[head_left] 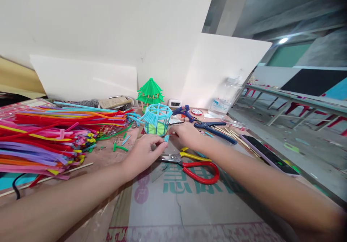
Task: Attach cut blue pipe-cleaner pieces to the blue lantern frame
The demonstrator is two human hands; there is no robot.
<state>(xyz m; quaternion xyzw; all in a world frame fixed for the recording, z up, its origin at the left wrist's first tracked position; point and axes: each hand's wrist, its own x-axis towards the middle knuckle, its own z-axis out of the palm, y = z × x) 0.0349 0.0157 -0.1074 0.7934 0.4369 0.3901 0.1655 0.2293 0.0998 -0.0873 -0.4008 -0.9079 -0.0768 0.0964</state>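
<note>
My left hand [148,150] is closed in a pinch, with a small bundle of short light-blue pipe cleaner pieces [166,138] at its fingertips. Just to the right, my right hand [185,134] has its fingers curled together; what they hold, if anything, is too small to make out. Right behind both hands stands a small light-blue pipe-cleaner pavilion frame [158,119], with a lime-green base and a partly covered roof. Under and between my forearms lie scissors [200,171] with red and yellow handles.
Bundles of coloured pipe cleaners [48,137] crowd the left side. Behind the frame is a green tiered roof model [151,92]. A glue gun [184,112], blue-handled pliers [217,130], wooden sticks [244,141], a phone [268,153] and a plastic bottle [225,97] lie or stand to the right.
</note>
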